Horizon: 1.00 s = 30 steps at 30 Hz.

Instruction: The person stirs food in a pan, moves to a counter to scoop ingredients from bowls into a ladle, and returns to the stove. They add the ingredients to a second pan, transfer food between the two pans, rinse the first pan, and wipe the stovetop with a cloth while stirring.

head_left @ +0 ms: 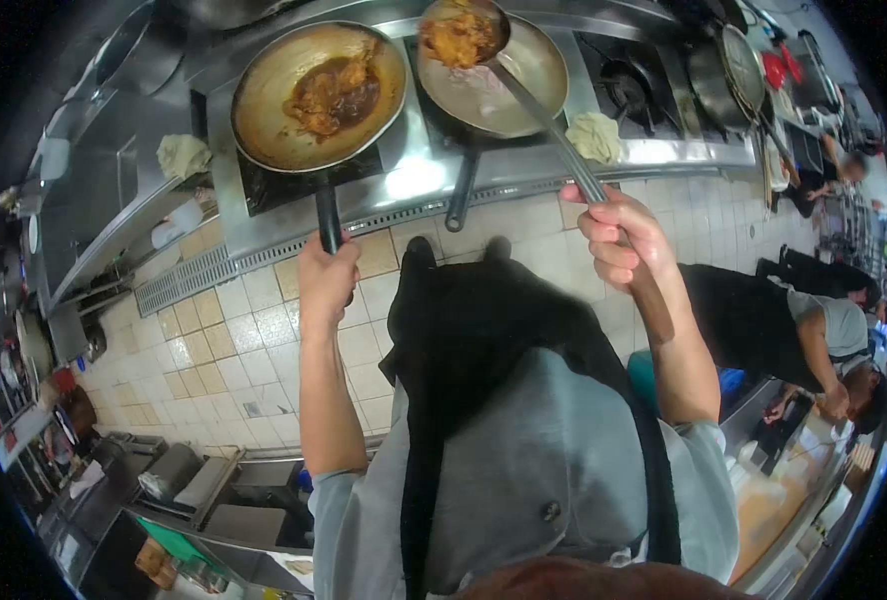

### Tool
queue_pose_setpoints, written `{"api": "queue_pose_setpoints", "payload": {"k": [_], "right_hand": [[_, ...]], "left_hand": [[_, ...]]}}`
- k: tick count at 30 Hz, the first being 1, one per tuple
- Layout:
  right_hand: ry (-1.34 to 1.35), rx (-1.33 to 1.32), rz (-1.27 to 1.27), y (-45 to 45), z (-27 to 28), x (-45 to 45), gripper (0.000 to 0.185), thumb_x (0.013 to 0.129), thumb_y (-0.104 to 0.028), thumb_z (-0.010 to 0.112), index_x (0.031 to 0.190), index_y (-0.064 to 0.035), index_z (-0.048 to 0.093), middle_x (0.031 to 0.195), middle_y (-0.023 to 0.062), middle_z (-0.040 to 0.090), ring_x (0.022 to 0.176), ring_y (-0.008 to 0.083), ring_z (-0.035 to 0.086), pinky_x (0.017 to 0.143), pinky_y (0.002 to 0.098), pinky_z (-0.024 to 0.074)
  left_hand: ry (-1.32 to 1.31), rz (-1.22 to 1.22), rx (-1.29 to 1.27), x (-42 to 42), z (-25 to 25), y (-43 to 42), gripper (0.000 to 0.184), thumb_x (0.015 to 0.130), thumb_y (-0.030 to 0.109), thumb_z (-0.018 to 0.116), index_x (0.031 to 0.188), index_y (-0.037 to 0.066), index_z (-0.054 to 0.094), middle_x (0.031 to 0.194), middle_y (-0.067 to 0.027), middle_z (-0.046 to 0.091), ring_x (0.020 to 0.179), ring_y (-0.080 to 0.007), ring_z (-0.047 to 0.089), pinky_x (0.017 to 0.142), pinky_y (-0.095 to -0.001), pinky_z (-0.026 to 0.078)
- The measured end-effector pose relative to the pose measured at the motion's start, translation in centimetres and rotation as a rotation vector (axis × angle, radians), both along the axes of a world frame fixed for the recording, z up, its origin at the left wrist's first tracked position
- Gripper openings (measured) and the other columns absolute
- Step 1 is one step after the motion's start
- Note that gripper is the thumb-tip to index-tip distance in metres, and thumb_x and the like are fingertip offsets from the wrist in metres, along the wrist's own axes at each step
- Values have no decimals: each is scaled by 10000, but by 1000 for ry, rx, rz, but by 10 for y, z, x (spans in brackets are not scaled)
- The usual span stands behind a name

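Steel-grey and long-handled, the ladle is held by its handle in the right hand, with its bowl, filled with orange-brown food, ahead and to the left of that hand. Its long axis is slanted forward and leftward from the right hand, by far the nearer one, and its bowl is seen over the far left part of the right-hand pan; whether the rim is touched cannot be told. That pan's handle is pointed back between the hands, gripped by neither. By the left hand, closed around its black handle, the left-hand pan is held straight ahead, with food in dark sauce inside. Both pans are set at a steel stove, where a pale cloth is seen ahead of the right hand and an unused burner beyond it. Beneath the hands, tiled floor is seen; off to the right, a co-worker in a dark apron is seen, well apart from both hands.
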State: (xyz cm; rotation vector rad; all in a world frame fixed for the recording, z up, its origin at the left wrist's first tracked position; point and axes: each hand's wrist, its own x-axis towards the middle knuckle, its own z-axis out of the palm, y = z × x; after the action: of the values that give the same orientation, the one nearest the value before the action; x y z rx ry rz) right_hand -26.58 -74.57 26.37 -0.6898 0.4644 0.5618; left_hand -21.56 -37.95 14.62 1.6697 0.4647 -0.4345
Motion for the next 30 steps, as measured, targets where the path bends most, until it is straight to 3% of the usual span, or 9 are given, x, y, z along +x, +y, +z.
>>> {"api": "queue_pose_setpoints", "payload": {"k": [2, 11, 13, 16, 17, 19, 20, 25, 30], "right_hand": [[40, -395, -12, -3, -7, 0, 296, 977, -137, 514, 1242, -8, 533, 694, -28, 454, 410, 44, 352, 347, 219, 266], [-40, -893, 149, -33, -96, -13, 392, 915, -128, 579, 1264, 43, 531, 737, 16, 522, 450, 97, 451, 428, 269, 383], [-506, -1401, 203, -51, -129, -22, 383, 920, -121, 572, 1274, 24, 549, 742, 33, 546, 447, 99, 454, 441, 276, 386], [-635, -1636, 120, -58, -120, -26, 342, 950, -147, 564, 1260, -5, 549, 722, 28, 541, 452, 87, 452, 440, 276, 393], [-635, -1637, 117, -56, -102, -25, 342, 950, -147, 564, 1260, -5, 549, 722, 28, 541, 452, 87, 452, 440, 276, 393], [-175, -1048, 42, -42, -50, -20, 335, 953, -106, 564, 1272, -3, 548, 689, 8, 519, 436, 79, 440, 421, 258, 371], [-166, -890, -65, -42, -43, -21, 342, 948, -72, 561, 1283, -2, 544, 654, -14, 490, 424, 68, 429, 403, 240, 345], [-148, -828, 29, -29, -9, -12, 358, 943, -77, 571, 1293, -4, 542, 653, -18, 474, 424, 59, 423, 403, 235, 347], [-500, -1275, 210, -13, -37, 4, 354, 954, -99, 574, 1292, 0, 543, 691, 1, 507, 441, 69, 448, 421, 243, 375]], "left_hand": [[6, -4, 9, 0, 8, -2, 146, 842, 50, 638, 964, 17, 565, 692, -29, 564, 505, -87, 500, 444, -254, 373], [-18, -55, 27, 1, 9, -14, 151, 858, 56, 632, 987, 48, 552, 726, -22, 590, 480, -84, 479, 424, -240, 354], [-23, -57, 23, 2, 9, -18, 149, 857, 52, 632, 983, 46, 552, 724, -21, 587, 480, -84, 478, 424, -241, 353], [-31, -66, 30, 3, 14, -23, 146, 855, 46, 634, 975, 42, 552, 712, -20, 576, 479, -85, 476, 424, -244, 349], [-32, -72, 38, 4, 15, -25, 144, 854, 44, 635, 971, 39, 552, 703, -19, 569, 478, -86, 475, 424, -246, 348], [-44, -93, 49, 6, 17, -31, 146, 853, 43, 638, 970, 36, 551, 691, -17, 558, 478, -86, 475, 424, -248, 347], [-50, -107, 63, 5, 18, -32, 148, 852, 42, 640, 968, 33, 549, 679, -14, 548, 478, -86, 474, 423, -249, 346], [-28, -137, 52, 3, 29, -42, 134, 847, 69, 628, 960, 26, 568, 667, 4, 533, 503, -84, 498, 454, -258, 378], [-47, -182, 25, 1, 28, -45, 168, 834, 37, 651, 976, 23, 562, 665, 3, 530, 486, -72, 467, 421, -251, 335]]}}
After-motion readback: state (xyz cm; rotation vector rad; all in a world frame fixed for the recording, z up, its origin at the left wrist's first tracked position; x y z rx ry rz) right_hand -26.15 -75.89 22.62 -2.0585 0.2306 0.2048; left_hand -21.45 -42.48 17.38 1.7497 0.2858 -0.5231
